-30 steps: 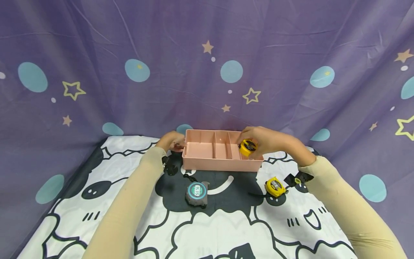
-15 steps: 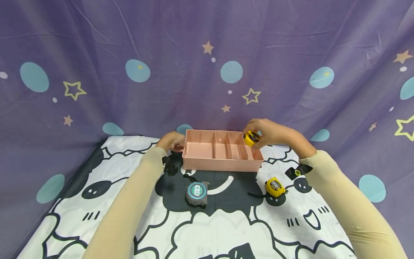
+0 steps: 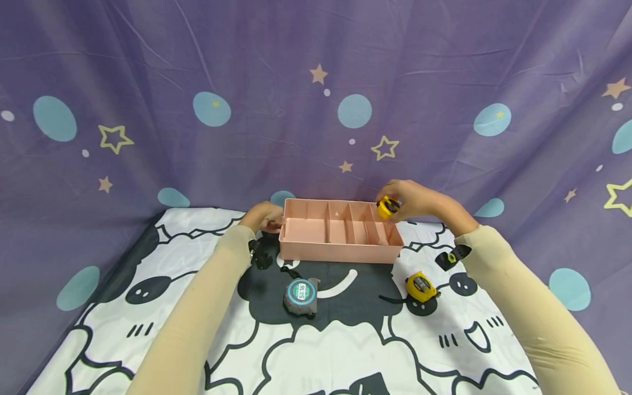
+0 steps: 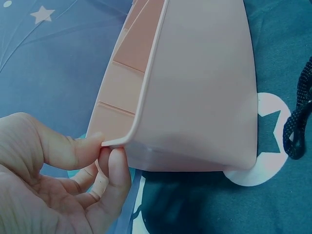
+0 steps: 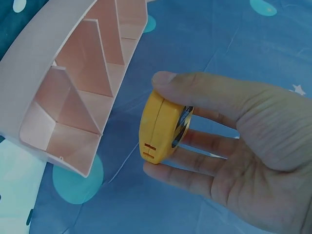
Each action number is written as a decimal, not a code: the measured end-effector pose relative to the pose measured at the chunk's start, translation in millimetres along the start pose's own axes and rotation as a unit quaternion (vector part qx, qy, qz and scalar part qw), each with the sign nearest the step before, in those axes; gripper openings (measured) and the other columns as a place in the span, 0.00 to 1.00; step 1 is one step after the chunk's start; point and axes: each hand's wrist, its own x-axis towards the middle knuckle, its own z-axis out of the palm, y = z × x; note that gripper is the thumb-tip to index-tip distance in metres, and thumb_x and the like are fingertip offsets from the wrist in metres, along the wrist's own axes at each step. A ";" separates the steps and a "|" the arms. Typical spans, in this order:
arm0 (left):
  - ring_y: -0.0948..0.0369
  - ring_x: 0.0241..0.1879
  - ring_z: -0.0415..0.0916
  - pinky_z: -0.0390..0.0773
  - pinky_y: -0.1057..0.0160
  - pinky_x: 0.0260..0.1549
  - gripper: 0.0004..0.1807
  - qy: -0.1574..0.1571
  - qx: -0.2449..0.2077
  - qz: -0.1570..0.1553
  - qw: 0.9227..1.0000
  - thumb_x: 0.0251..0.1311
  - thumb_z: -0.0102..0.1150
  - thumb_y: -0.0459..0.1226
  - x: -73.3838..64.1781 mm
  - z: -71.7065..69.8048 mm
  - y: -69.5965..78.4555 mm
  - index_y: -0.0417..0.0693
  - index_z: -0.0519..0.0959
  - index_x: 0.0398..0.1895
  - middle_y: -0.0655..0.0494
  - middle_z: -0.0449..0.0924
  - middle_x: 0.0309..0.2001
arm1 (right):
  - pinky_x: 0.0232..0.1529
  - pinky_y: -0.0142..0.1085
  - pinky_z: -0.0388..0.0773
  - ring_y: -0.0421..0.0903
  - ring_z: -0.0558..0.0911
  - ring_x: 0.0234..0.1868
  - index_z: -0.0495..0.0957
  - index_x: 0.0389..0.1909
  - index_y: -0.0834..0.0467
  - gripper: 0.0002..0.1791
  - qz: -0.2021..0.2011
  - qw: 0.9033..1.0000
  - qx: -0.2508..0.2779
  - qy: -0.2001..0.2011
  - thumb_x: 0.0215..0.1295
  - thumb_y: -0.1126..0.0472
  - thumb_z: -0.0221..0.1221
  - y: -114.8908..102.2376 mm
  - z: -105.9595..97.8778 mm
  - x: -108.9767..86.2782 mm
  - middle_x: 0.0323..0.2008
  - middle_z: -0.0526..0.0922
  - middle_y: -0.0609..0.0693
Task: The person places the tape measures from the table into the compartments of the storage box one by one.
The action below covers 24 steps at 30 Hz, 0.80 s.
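My left hand [image 4: 58, 170] pinches the rim at the left end of a pink divided storage box [image 3: 340, 252], thumb on the inner side and fingers outside. In my right hand [image 3: 412, 196] is a yellow tape measure [image 5: 158, 129], gripped between thumb and fingertips. It hangs over the box's far right corner in the head view; in the right wrist view it shows just beyond the box's open side. Upright dividers [image 5: 90, 53] split the box into several compartments, and no item shows inside them.
A grey tape measure [image 3: 300, 295] with a teal-ringed face lies in front of the box. Another yellow tape measure [image 3: 421, 286] with a black strap lies to the front right. A purple curtain [image 3: 276, 109] hangs behind the cloth-covered table [image 3: 316, 351].
My right hand has lifted the yellow tape measure up and out of the box's right compartment, moving slightly right and back. The left hand stays on the box's rim.
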 end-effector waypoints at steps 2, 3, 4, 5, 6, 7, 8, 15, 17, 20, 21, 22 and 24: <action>0.67 0.24 0.68 0.82 0.73 0.31 0.06 -0.004 -0.001 -0.001 1.000 0.69 0.43 0.23 -12.7 0.7 4.4 0.40 0.68 0.36 0.55 0.67 0.30 | 0.56 0.57 0.80 0.64 0.79 0.56 0.81 0.56 0.61 0.27 0.003 1.000 0.003 0.001 0.52 0.66 0.75 2.6 1.2 1.0 0.54 0.79 0.62; 0.67 0.24 0.68 0.81 0.73 0.30 0.06 -0.003 0.001 -0.001 1.000 0.69 0.43 0.23 -11.7 0.9 4.0 0.39 0.68 0.36 0.55 0.67 0.29 | 0.56 0.57 0.80 0.64 0.79 0.56 0.81 0.56 0.61 0.28 0.006 1.000 0.004 0.000 0.52 0.65 0.75 3.8 1.7 1.5 0.55 0.79 0.62; 0.67 0.24 0.68 0.81 0.74 0.29 0.05 -0.002 0.004 0.000 1.000 0.69 0.43 0.24 -9.2 0.5 3.0 0.38 0.69 0.38 0.55 0.67 0.29 | 0.57 0.57 0.80 0.64 0.79 0.57 0.81 0.56 0.61 0.28 0.012 1.000 0.006 -0.001 0.52 0.65 0.75 5.1 2.3 2.0 0.56 0.79 0.62; 0.67 0.23 0.67 0.80 0.74 0.28 0.04 0.001 0.006 0.000 1.000 0.69 0.44 0.24 -2.9 -0.2 0.7 0.38 0.69 0.39 0.55 0.66 0.29 | 0.57 0.57 0.79 0.64 0.79 0.57 0.81 0.57 0.61 0.28 0.015 1.000 0.007 -0.002 0.53 0.65 0.75 6.5 3.0 2.5 0.56 0.79 0.62; 0.67 0.22 0.67 0.79 0.74 0.25 0.03 0.004 0.007 0.001 1.000 0.69 0.45 0.24 2.6 -0.8 -1.5 0.38 0.69 0.39 0.55 0.66 0.28 | 0.57 0.57 0.79 0.64 0.79 0.57 0.81 0.57 0.61 0.28 0.019 1.000 0.008 -0.003 0.53 0.65 0.75 7.9 3.7 3.0 0.57 0.79 0.62; 0.67 0.22 0.66 0.78 0.74 0.23 0.03 0.007 0.005 0.002 1.000 0.69 0.45 0.25 9.1 -1.5 -4.3 0.38 0.69 0.40 0.55 0.66 0.27 | 0.57 0.57 0.79 0.64 0.79 0.57 0.81 0.57 0.61 0.28 0.021 1.000 0.008 -0.003 0.53 0.65 0.75 9.6 4.6 3.7 0.57 0.79 0.62; 0.67 0.21 0.66 0.78 0.74 0.22 0.03 0.009 0.003 0.002 1.000 0.69 0.46 0.25 16.6 -2.3 -7.3 0.38 0.69 0.41 0.56 0.66 0.27 | 0.57 0.57 0.79 0.64 0.79 0.57 0.81 0.57 0.61 0.28 0.023 1.000 0.009 -0.004 0.53 0.65 0.75 11.2 5.5 4.4 0.57 0.79 0.62; 0.66 0.20 0.67 0.79 0.74 0.21 0.03 0.021 -0.010 -0.003 1.000 0.69 0.43 0.26 17.5 -2.0 -7.0 0.39 0.67 0.40 0.55 0.67 0.27 | 0.55 0.56 0.80 0.63 0.80 0.54 0.81 0.56 0.62 0.29 0.026 1.000 0.010 0.002 0.51 0.65 0.75 20.7 11.5 8.6 0.55 0.80 0.63; 0.67 0.21 0.67 0.78 0.74 0.21 0.04 0.015 -0.003 -0.002 1.000 0.69 0.43 0.26 18.1 -2.1 -7.1 0.38 0.68 0.41 0.55 0.67 0.28 | 0.54 0.55 0.80 0.63 0.81 0.53 0.81 0.56 0.62 0.28 0.026 1.000 0.009 0.004 0.50 0.65 0.75 22.8 13.2 10.0 0.55 0.80 0.63; 0.67 0.21 0.66 0.78 0.74 0.22 0.04 0.004 0.009 0.002 1.000 0.69 0.44 0.25 19.4 -2.1 -7.2 0.38 0.69 0.40 0.56 0.66 0.27 | 0.54 0.54 0.81 0.62 0.81 0.53 0.82 0.55 0.62 0.28 0.025 1.000 0.010 0.008 0.50 0.66 0.74 25.3 16.3 12.4 0.55 0.81 0.62; 0.67 0.21 0.66 0.78 0.74 0.22 0.03 0.003 0.010 0.003 1.000 0.69 0.45 0.25 19.7 -2.1 -7.2 0.39 0.69 0.39 0.56 0.66 0.27 | 0.54 0.54 0.81 0.63 0.82 0.53 0.82 0.55 0.62 0.28 0.023 1.000 0.009 0.008 0.50 0.66 0.75 26.2 17.5 13.0 0.55 0.81 0.62; 0.67 0.21 0.66 0.78 0.74 0.22 0.04 0.003 0.010 0.003 1.000 0.69 0.45 0.25 19.7 -2.1 -7.1 0.39 0.69 0.38 0.56 0.66 0.27 | 0.54 0.54 0.81 0.63 0.81 0.52 0.82 0.55 0.62 0.27 0.022 1.000 0.008 0.009 0.50 0.66 0.75 26.9 18.6 13.5 0.55 0.81 0.62; 0.67 0.21 0.66 0.78 0.74 0.22 0.04 0.006 0.006 0.001 1.000 0.69 0.45 0.25 19.5 -1.9 -7.1 0.40 0.68 0.36 0.56 0.66 0.27 | 0.54 0.55 0.81 0.63 0.81 0.52 0.82 0.55 0.62 0.27 0.020 1.000 0.011 0.007 0.50 0.67 0.75 28.5 21.0 14.3 0.54 0.82 0.63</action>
